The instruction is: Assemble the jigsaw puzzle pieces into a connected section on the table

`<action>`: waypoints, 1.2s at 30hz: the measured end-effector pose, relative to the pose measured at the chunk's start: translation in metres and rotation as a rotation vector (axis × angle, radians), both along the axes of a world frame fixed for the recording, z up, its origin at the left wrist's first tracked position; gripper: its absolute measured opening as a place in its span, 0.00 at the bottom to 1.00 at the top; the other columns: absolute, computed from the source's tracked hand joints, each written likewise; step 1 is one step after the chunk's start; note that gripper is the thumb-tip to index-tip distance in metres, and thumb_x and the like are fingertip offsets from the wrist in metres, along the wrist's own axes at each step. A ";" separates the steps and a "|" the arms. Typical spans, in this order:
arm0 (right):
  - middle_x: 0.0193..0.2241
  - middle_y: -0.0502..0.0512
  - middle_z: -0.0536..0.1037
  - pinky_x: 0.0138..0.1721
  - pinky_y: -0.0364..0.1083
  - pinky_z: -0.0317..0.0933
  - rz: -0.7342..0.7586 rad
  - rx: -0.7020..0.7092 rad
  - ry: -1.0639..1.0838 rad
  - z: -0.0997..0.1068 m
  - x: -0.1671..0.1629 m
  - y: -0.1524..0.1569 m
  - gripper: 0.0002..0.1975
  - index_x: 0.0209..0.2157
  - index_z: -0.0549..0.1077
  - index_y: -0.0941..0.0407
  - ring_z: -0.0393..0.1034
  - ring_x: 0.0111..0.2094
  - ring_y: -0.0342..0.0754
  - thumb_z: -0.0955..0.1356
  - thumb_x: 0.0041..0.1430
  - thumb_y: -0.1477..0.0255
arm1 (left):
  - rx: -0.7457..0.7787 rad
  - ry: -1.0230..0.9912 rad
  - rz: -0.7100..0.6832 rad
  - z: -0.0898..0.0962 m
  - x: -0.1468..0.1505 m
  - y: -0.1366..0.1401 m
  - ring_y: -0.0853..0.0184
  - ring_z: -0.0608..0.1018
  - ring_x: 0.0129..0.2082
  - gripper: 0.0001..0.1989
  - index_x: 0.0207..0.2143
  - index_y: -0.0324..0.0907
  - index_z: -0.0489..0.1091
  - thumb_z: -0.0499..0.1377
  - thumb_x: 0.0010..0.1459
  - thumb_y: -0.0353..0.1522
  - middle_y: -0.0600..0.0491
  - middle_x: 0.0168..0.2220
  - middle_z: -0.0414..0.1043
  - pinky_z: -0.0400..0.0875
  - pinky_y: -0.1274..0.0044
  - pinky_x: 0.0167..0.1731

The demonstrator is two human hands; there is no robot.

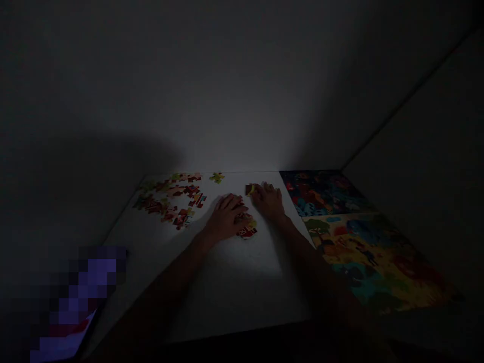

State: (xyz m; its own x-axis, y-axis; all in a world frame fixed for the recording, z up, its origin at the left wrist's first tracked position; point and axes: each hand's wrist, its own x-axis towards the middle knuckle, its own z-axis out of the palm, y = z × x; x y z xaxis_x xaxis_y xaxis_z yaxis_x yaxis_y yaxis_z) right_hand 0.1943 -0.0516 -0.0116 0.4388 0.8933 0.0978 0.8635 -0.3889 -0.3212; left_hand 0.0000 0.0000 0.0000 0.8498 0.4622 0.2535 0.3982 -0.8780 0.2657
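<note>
My left hand (pixel 226 218) lies palm down with its fingers stretched over a small cluster of jigsaw puzzle pieces (pixel 246 231) in red and yellow-green, hiding part of it. To its right, my right hand (pixel 269 201) has its thumb side on a brown and yellow puzzle piece (pixel 248 189) on the white table (pixel 234 272). The other fingers of that hand are bent and slightly apart. Dim light makes the exact grip on this piece hard to see.
Loose puzzle pieces (pixel 176 194) lie in a heap at the left. A yellow-green piece (pixel 217 177) sits alone near the wall (pixel 234 111). At the right are a dark picture puzzle (pixel 321 194) and a yellow animal picture (pixel 359 247). A lit, pixelated screen (pixel 83 297) stands lower left.
</note>
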 end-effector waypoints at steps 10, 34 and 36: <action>0.65 0.54 0.62 0.67 0.64 0.34 0.443 0.104 0.398 0.003 -0.034 -0.016 0.29 0.58 0.70 0.47 0.49 0.68 0.56 0.53 0.68 0.49 | 0.124 0.021 0.085 -0.018 -0.046 -0.080 0.48 0.52 0.68 0.31 0.61 0.45 0.63 0.53 0.62 0.51 0.44 0.67 0.54 0.48 0.53 0.65; 0.69 0.63 0.48 0.65 0.66 0.36 0.095 0.024 0.057 -0.001 -0.036 -0.037 0.33 0.68 0.52 0.50 0.41 0.70 0.60 0.60 0.66 0.55 | -0.098 0.047 -0.020 -0.010 -0.048 -0.029 0.54 0.60 0.66 0.28 0.62 0.45 0.63 0.50 0.66 0.48 0.44 0.65 0.59 0.50 0.57 0.65; 0.69 0.61 0.50 0.65 0.67 0.34 0.136 0.039 0.107 0.004 -0.034 -0.030 0.29 0.67 0.56 0.48 0.41 0.70 0.60 0.61 0.67 0.58 | -0.033 0.057 -0.005 -0.014 -0.060 -0.052 0.51 0.56 0.67 0.33 0.65 0.44 0.59 0.50 0.64 0.52 0.42 0.67 0.55 0.46 0.54 0.65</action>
